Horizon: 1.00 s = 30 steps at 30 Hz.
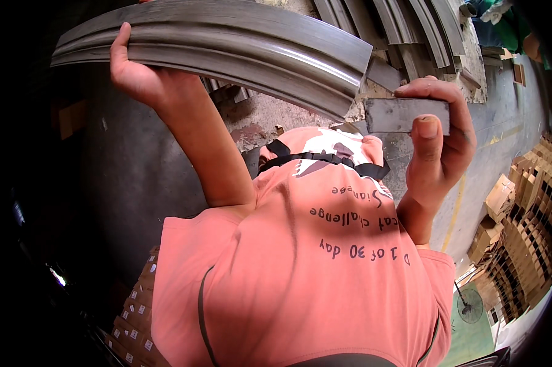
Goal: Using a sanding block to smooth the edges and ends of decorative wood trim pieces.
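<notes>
A long grey moulding strip [239,46] with ridges along its length stretches across the upper left and middle. My left hand [142,76] grips it toward its left end, thumb on the ridged face and the other fingers mostly hidden behind. To the right of the strip, my right hand [444,131] pinches a small flat grey rectangular block [389,116] between thumb and fingers. The block's left end is close to the strip's right end, with a small gap between them.
Several similar grey moulding strips [404,30] lie on a worn worktable [477,58] at the upper right. A person in green [505,27] is beyond it. Stacked cardboard [514,226] stands at the right, near a fan [470,306]. Boxes [132,318] are piled at lower left.
</notes>
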Tool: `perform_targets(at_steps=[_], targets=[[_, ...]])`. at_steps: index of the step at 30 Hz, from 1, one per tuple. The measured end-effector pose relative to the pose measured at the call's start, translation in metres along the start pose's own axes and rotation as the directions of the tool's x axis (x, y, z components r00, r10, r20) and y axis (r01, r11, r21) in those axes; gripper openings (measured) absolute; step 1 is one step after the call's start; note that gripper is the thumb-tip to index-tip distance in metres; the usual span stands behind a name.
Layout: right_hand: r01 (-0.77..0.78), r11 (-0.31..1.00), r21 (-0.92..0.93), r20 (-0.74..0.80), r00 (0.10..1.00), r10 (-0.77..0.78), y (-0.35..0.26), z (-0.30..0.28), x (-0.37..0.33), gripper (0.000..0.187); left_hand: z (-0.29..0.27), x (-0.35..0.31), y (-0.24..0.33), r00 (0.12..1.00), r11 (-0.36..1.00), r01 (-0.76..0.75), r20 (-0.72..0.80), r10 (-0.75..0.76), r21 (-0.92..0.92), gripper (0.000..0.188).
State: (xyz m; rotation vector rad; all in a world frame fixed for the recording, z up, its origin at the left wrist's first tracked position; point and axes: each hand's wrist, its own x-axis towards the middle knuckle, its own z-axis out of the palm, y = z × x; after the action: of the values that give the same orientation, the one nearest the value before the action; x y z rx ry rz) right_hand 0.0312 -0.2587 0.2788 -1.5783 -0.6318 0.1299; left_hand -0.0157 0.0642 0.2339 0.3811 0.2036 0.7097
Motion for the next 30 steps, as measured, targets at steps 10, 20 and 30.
perform_targets(at_steps=[10, 20, 30], targets=[[0.043, 0.999, -0.005, 0.104, 0.994, -0.042, 0.0, 0.004, -0.003, 0.029, -0.002, 0.002, 0.0, 0.997, 1.0, -0.013, -0.082, 0.012, -0.018, 0.041], [0.025, 1.0, -0.015, -0.024, 0.999, -0.026, -0.003, 0.009, -0.003, 0.029, -0.004, -0.001, 0.004, 0.996, 1.0, 0.0, -0.093, -0.002, -0.015, 0.041], [0.104, 0.994, 0.029, -0.001, 0.995, -0.104, 0.001, 0.008, -0.003, 0.031, -0.014, 0.001, 0.016, 0.994, 0.994, 0.108, -0.015, -0.108, -0.017, 0.041]])
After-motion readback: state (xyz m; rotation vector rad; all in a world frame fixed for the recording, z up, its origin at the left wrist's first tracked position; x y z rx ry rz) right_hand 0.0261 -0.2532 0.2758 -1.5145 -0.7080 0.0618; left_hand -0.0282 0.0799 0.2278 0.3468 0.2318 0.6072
